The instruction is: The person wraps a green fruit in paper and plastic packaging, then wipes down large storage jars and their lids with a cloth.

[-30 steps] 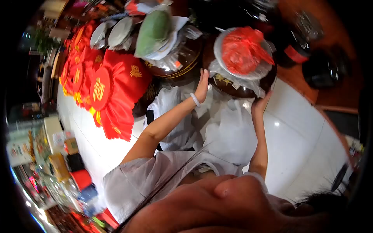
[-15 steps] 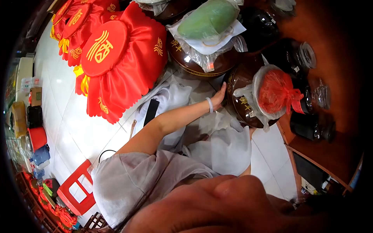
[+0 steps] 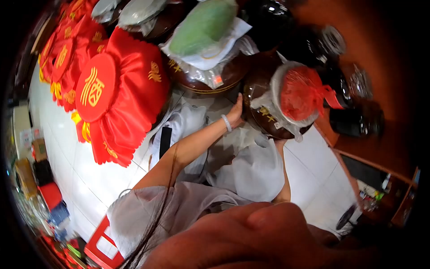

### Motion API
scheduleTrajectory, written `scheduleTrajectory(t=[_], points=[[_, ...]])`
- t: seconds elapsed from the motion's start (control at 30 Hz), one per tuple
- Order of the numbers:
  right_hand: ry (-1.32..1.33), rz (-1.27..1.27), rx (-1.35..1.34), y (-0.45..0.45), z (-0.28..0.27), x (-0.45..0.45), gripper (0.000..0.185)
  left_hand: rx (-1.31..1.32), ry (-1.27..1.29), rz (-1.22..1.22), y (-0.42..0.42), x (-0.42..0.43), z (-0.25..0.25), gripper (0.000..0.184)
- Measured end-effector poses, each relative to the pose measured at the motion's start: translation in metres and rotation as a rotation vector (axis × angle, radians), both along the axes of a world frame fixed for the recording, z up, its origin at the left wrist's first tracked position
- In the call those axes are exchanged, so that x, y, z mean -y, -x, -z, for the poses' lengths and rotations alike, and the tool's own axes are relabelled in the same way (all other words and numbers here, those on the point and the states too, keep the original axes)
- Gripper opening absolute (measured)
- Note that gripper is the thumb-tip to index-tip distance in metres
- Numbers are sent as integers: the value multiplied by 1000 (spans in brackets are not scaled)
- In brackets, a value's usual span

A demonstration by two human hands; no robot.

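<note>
A dark brown glazed jar (image 3: 255, 116) with gold characters stands before me. Its mouth is covered with clear plastic and a red plastic bag (image 3: 301, 92) tied in a knot. My left hand (image 3: 235, 112), with a pale bracelet at the wrist, lies against the jar's left side, its fingers partly hidden. On the near right side, my right hand (image 3: 280, 143) touches the jar's lower part, mostly hidden beneath it. Between them the jar is held. Beside it is another brown jar (image 3: 206, 86), topped with a green plastic-wrapped bundle (image 3: 204, 29) on white sheeting.
Several jars under red satin covers (image 3: 130, 89) with gold characters stand at left. Dark glass jars (image 3: 354, 122) line a wooden shelf (image 3: 394, 143) at right. A red plastic stool (image 3: 96, 246) is at lower left. White tiles (image 3: 309, 170) cover the floor.
My view has turned, so the jars and red covers appear farther left and the covers lower. More of my right forearm and hand shows. My left hand stays against the jar.
</note>
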State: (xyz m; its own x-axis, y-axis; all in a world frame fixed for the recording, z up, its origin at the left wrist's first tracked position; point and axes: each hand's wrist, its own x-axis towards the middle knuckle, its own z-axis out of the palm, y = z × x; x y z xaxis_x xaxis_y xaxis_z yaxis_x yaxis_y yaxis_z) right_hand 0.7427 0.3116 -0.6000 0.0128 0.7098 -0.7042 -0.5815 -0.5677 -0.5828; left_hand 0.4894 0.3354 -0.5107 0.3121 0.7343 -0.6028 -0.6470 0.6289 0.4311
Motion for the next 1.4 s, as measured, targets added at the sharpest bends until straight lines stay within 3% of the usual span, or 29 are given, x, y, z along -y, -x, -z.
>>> scheduleTrajectory(t=[0.13, 0.17, 0.23, 0.27, 0.3, 0.43, 0.47, 0.53, 0.6, 0.7, 0.8, 0.97, 1.03, 1.4], points=[[-88, -5, -201, -7, 27, 2, 77, 74, -116, 72, 6, 2, 1, 78], [-110, -6, -219, -8, 30, 6, 77, -25, -65, 101, 8, 3, -3, 79], [-111, 108, -51, -5, -4, 6, 79, -279, -4, 20, 11, 2, 9, 81], [-81, 171, 130, -6, -18, 3, 80, -268, 19, 37, 19, -1, 26, 84], [-101, 349, 134, -10, -17, -3, 81, -275, 49, 10, 25, -3, 32, 86], [-234, 377, 258, -42, -95, -20, 73, -239, 115, 85, 26, -16, 36, 87], [-121, 336, -88, -61, -123, -29, 74, -185, 92, 48, 13, -14, 26, 77], [-20, 307, -447, -67, -120, -40, 75, -102, 36, -32, -8, -11, 12, 66], [-558, 325, 196, -23, -85, -53, 65, -17, 52, -89, -2, -14, 27, 64], [-525, 388, 148, -20, -108, -51, 65, -6, -16, -54, 8, -14, 43, 61], [-425, 344, 211, -25, -131, -43, 65, -31, -5, -113, -14, -16, 12, 56], [-522, 441, 317, -18, -80, -51, 53, -80, 12, -91, -16, -26, 16, 56], [-478, 375, 459, -19, -79, -51, 49, -103, 25, -87, -18, -27, 15, 56], [-500, 357, 454, -25, -89, -51, 44, -126, 83, -113, -23, -30, 22, 56]])
